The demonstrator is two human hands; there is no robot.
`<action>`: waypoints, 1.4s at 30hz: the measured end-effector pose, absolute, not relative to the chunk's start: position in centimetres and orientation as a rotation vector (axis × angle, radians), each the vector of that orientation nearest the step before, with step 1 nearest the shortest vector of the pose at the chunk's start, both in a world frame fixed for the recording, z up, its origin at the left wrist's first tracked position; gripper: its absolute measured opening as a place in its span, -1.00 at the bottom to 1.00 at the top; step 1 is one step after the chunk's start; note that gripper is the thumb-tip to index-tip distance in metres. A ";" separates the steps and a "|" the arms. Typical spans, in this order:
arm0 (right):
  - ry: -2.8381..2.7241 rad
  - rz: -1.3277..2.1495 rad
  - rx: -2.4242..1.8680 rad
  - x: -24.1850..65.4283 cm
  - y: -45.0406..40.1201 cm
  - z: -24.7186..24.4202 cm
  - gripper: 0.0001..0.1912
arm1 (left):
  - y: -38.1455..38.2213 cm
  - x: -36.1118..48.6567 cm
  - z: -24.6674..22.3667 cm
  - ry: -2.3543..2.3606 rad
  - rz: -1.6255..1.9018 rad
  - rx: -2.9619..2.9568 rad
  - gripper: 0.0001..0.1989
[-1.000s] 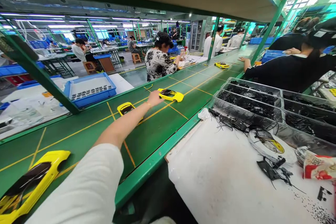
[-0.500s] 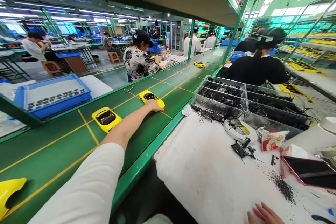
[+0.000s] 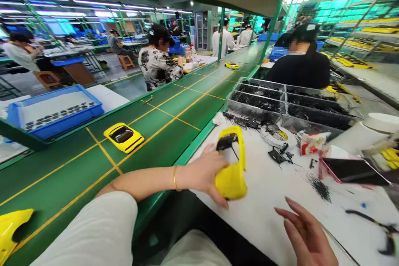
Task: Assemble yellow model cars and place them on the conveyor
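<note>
My left hand (image 3: 207, 174) grips a yellow toy car body (image 3: 232, 181) by its side, tilted up above the near left part of the white table (image 3: 258, 212). The body has a dark part at one end and an open gap in its middle. To the right, my right hand (image 3: 307, 232) hovers over the table's near edge with fingers apart and nothing in them. Another yellow car body (image 3: 124, 137) with a dark window lies on the green conveyor (image 3: 71, 183), left of my left forearm.
Clear divided bins (image 3: 286, 112) of black parts stand at the table's back. A phone (image 3: 355, 170), pliers (image 3: 388, 232), a white tape roll and small black bits lie rightward. People sit beyond; a green rail edges the belt.
My left hand has lifted the yellow car body off the conveyor and brought it right, over the table. My right hand has come further into view, raised and spread.
</note>
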State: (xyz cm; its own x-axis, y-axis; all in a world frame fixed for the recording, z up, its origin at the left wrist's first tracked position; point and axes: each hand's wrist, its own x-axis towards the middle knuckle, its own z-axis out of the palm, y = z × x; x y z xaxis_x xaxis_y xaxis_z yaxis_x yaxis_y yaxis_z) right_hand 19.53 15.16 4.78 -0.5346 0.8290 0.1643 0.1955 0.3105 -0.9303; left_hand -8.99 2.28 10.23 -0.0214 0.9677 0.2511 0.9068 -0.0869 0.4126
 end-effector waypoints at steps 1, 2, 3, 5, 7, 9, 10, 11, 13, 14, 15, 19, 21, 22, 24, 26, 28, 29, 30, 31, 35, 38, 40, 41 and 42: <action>-1.851 1.400 -0.907 19.4 14.5 5.3 -0.46 | 2.7 -6.9 9.3 1.944 0.748 2.178 -0.06; -1.779 1.549 -0.911 19.2 13.9 5.6 -0.41 | 3.1 -4.9 8.2 1.874 0.771 2.252 -0.05; -1.709 1.665 -0.917 19.0 13.3 5.9 -0.37 | 3.3 -3.1 7.1 1.814 0.797 2.332 -0.05; -1.603 1.786 -0.938 18.8 12.1 6.0 -0.27 | 3.4 -0.6 5.5 1.717 0.872 2.503 -0.05; -1.600 1.771 -0.982 18.7 11.0 5.7 -0.22 | 3.6 0.2 5.2 1.624 1.023 2.650 -0.10; -1.652 1.704 -0.985 18.5 10.1 5.5 -0.22 | 4.7 -0.6 6.2 1.579 1.251 2.688 -0.21; -1.680 1.684 -0.973 18.3 9.6 5.3 -0.23 | 5.7 -1.5 7.0 1.602 1.351 2.640 -0.28; -1.707 1.669 -0.964 18.1 9.2 5.2 -0.24 | 7.1 -2.5 7.8 1.683 1.415 2.531 -0.35; -1.769 1.629 -0.933 17.7 8.8 5.2 -0.24 | 10.6 -4.4 8.7 1.910 1.342 2.175 -0.46; -1.827 1.598 -0.900 17.7 8.8 5.3 -0.24 | 12.6 -5.2 8.8 1.935 1.274 1.970 -0.50; -1.894 1.532 -0.867 17.9 9.0 5.4 -0.26 | 14.4 -5.7 8.6 1.860 1.194 1.792 -0.54; -1.806 0.749 -1.040 21.3 12.3 7.1 -0.51 | 18.8 -6.3 6.2 1.541 1.009 1.557 -0.50; -1.462 0.318 -1.127 24.2 15.2 8.2 -0.53 | 19.0 -6.3 5.4 1.489 1.041 1.545 -0.52; -1.355 0.235 -1.133 25.6 16.8 8.6 -0.51 | 18.8 -6.3 5.1 1.475 1.063 1.527 -0.53; -1.306 0.261 -1.136 27.8 19.9 8.7 -0.48 | 18.2 -6.6 4.9 1.453 1.102 1.484 -0.54; -1.377 0.406 -1.196 29.1 22.6 7.8 -0.44 | 17.7 -6.8 4.9 1.436 1.138 1.436 -0.55; -1.429 0.545 -1.276 29.4 24.4 6.4 -0.43 | 17.4 -6.9 4.8 1.428 1.174 1.396 -0.54; -1.427 0.593 -1.307 29.4 25.0 5.7 -0.44 | 17.3 -6.9 4.8 1.430 1.190 1.380 -0.54; -1.414 0.631 -1.328 29.4 25.3 5.1 -0.45 | 17.2 -6.9 4.8 1.435 1.202 1.365 -0.53; -1.391 0.655 -1.336 29.3 25.4 4.7 -0.45 | 17.2 -6.8 4.8 1.442 1.209 1.351 -0.52; -1.297 0.727 -1.308 29.4 25.2 4.5 -0.47 | 17.1 -6.4 5.0 1.493 1.209 1.286 -0.49; -1.266 0.765 -1.247 29.4 24.9 5.4 -0.52 | 17.0 -6.2 5.1 1.500 1.209 1.257 -0.47; -1.268 0.747 -1.186 29.0 24.4 6.4 -0.55 | 17.0 -6.2 5.0 1.472 1.225 1.241 -0.47; -1.275 0.729 -1.148 28.4 24.0 7.0 -0.57 | 17.0 -6.1 5.0 1.460 1.234 1.231 -0.47; -1.281 0.721 -1.101 27.7 23.4 7.8 -0.61 | 17.0 -6.1 4.9 1.453 1.247 1.224 -0.47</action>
